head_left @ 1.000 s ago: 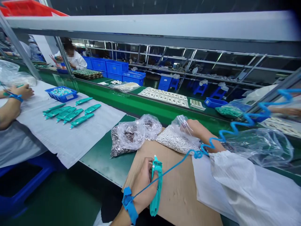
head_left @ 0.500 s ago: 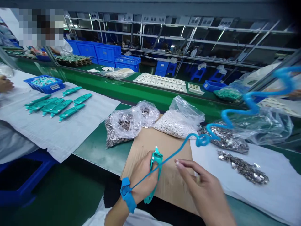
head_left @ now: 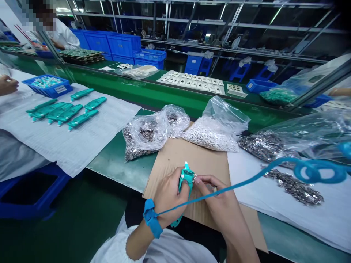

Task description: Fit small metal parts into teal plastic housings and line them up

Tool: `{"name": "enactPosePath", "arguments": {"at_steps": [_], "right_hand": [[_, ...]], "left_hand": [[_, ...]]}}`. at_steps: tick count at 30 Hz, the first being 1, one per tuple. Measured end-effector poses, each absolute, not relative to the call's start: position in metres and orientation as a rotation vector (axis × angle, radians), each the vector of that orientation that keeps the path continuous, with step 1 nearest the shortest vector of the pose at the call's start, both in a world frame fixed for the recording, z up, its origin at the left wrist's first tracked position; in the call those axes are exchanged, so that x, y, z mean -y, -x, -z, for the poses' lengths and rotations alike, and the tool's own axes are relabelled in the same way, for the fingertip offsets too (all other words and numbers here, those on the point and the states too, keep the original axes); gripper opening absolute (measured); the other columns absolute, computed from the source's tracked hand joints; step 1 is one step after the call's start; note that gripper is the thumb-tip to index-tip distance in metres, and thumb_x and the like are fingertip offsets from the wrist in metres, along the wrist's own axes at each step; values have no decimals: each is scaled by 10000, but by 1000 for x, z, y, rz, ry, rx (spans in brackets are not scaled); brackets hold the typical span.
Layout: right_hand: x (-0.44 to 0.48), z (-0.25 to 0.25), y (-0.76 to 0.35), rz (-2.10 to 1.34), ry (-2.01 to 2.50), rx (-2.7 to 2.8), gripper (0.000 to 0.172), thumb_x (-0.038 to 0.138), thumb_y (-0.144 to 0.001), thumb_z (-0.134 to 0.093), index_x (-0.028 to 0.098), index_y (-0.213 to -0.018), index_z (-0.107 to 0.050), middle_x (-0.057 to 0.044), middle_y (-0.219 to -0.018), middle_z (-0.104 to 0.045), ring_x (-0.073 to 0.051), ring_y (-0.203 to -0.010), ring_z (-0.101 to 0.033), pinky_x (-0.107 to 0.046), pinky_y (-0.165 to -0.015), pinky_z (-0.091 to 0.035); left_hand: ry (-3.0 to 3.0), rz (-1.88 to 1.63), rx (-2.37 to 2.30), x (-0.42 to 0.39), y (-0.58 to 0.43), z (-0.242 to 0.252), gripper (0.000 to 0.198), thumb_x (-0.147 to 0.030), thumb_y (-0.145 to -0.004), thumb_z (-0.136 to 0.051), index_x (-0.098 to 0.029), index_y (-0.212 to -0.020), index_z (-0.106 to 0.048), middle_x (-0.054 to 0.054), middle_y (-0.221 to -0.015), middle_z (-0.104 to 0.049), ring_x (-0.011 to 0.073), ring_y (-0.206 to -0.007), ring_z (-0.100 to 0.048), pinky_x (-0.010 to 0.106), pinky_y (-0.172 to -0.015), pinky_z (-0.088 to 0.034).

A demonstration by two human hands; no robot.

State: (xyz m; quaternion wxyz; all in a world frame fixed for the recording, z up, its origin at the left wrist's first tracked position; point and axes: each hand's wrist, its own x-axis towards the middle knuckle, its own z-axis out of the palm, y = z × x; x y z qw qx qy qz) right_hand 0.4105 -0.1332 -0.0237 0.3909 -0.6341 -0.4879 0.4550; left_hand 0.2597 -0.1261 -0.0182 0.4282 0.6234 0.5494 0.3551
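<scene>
My left hand point(head_left: 168, 195) grips a teal plastic housing point(head_left: 185, 176) upright over a brown cardboard sheet point(head_left: 192, 160). A blue wrist strap point(head_left: 151, 217) circles that wrist, and its coiled cord point(head_left: 315, 171) trails off to the right. My right hand point(head_left: 216, 199) has come in beside the housing, its fingertips pinched against the top of the piece; whatever small part they hold is hidden. Behind the cardboard lie clear bags of dark metal parts point(head_left: 146, 137) and of small white parts point(head_left: 216, 131).
Loose metal pieces point(head_left: 293, 186) lie on white foam sheet at right. Several teal housings point(head_left: 64, 111) and a blue tray point(head_left: 48, 84) sit on a white sheet at left, beside a co-worker's hand point(head_left: 7, 84). A green conveyor point(head_left: 153, 96) runs behind, with blue crates beyond.
My right hand left the bag of white parts, swung back and closed in on the top of the teal housing. The view tilted downward.
</scene>
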Motion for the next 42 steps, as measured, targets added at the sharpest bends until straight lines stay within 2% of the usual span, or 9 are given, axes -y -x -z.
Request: {"name": "enactPosePath", "arguments": {"at_steps": [6, 10, 16, 18, 24, 29, 32, 35, 42], "right_hand": [[131, 25, -410, -1229, 1519, 1120, 306, 500, -789, -723, 217, -897, -684, -60, -877, -732, -244, -852, -699, -331, -777, -522], [133, 18, -410, -1117, 1562, 1219, 256, 467, -799, -698, 220, -866, -713, -67, -930, -743, -245, -902, -690, -317, -776, -521], [136, 12, -407, -1021, 1682, 1292, 318, 524, -790, -686, 216, -849, -736, -73, -894, -758, -227, -742, -669, -260, -479, -434], [136, 14, -406, -1024, 1658, 1267, 317, 518, -778, -708, 217, -876, -723, -76, -907, -756, -225, -760, -680, -255, -486, -453], [135, 16, -405, -1006, 1614, 1129, 400, 497, -724, -776, 214, -991, -685, -91, -922, -752, -247, -912, -707, -303, -695, -568], [139, 12, -408, -1005, 1684, 1184, 348, 541, -737, -745, 221, -874, -736, -87, -933, -756, -219, -734, -669, -286, -559, -521], [141, 13, -408, -991, 1725, 1205, 360, 554, -744, -737, 223, -886, -739, -55, -860, -740, -125, -503, -483, -260, -451, -417], [140, 14, -407, -970, 1751, 1201, 370, 554, -730, -745, 219, -887, -732, -35, -779, -709, -99, -463, -376, -246, -424, -355], [135, 9, -397, -1043, 1764, 1083, 346, 506, -699, -721, 192, -845, -712, -62, -773, -714, -139, -515, -527, -250, -457, -419]], "left_hand": [[-1540, -869, -1385, 126, -261, 22, 235, -278, -973, -419, -257, -1102, -614, 15, -923, -712, 208, -870, -669, 287, -820, -523], [-1536, -839, -1398, 125, -260, 22, 268, -287, -964, -437, -266, -1166, -613, 22, -928, -727, 220, -898, -677, 298, -848, -537], [-1515, -884, -1402, 125, -262, 26, 202, -311, -970, -454, -264, -1082, -616, 17, -906, -712, 209, -841, -662, 286, -836, -520], [-1508, -911, -1395, 124, -263, 25, 185, -294, -972, -447, -253, -1037, -615, 13, -894, -701, 200, -813, -649, 281, -811, -507], [-1549, -839, -1398, 122, -263, 15, 230, -248, -965, -424, -218, -1089, -614, 24, -900, -693, 201, -839, -648, 263, -713, -464], [-1577, -863, -1271, 124, -257, 16, 306, -202, -907, -474, -220, -1193, -582, 26, -967, -679, 194, -872, -636, 269, -791, -480], [-1652, -813, -1214, 126, -253, 18, 459, -149, -839, -505, -234, -1290, -512, 6, -930, -664, 183, -814, -617, 257, -740, -470], [-1702, -746, -1215, 127, -249, 19, 564, -124, -794, -521, -239, -1344, -469, -20, -833, -640, 171, -720, -589, 247, -671, -449], [-1673, -781, -1213, 127, -254, 17, 501, -189, -870, -532, -225, -1366, -473, 27, -984, -708, 207, -838, -667, 276, -740, -501]]}}
